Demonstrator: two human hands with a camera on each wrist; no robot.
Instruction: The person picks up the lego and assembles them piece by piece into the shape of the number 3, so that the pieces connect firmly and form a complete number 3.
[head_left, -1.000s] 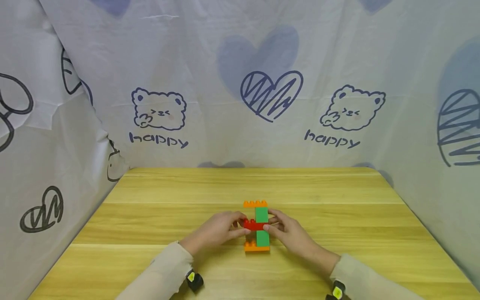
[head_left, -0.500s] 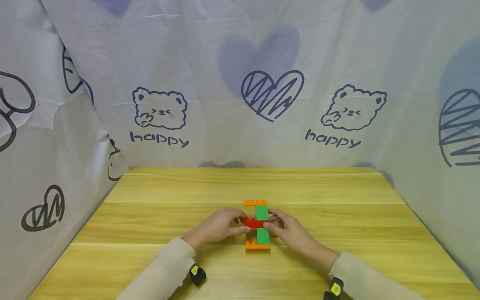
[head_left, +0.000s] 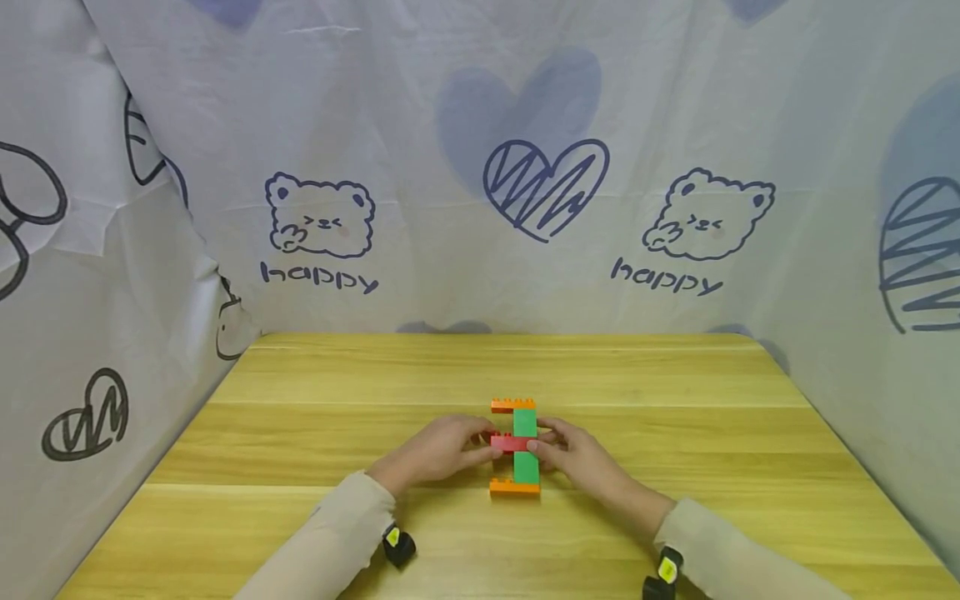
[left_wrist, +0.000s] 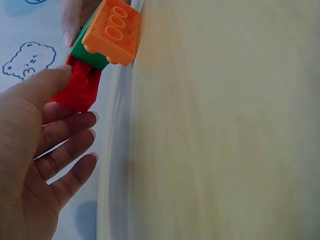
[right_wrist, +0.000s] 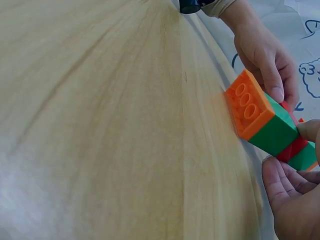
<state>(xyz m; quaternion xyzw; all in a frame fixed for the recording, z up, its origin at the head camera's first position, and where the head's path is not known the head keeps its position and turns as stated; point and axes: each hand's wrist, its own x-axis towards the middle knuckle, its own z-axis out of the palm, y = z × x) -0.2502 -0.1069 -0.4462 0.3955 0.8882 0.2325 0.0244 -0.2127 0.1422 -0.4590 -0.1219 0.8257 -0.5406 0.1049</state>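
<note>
From the head view, a block tower (head_left: 515, 447) stands on the wooden table (head_left: 300, 433), nearer the front edge than the patterned cloth (head_left: 450, 167) behind it. It runs orange, green, red, green, orange. The left hand (head_left: 438, 451) pinches the red block (head_left: 504, 442) from the tower's left; the right hand (head_left: 577, 457) grips the tower from its right at the same level.

From the left wrist view, the left hand (left_wrist: 37, 150) has its thumb on the red block (left_wrist: 77, 90), the other fingers (left_wrist: 70, 150) loosely spread below it.

From the right wrist view, the tower (right_wrist: 267, 122) is tilted, an orange end against the table; the right hand (right_wrist: 295, 195) has its fingers curled at the red band, the left hand (right_wrist: 265, 55) on the far side
</note>
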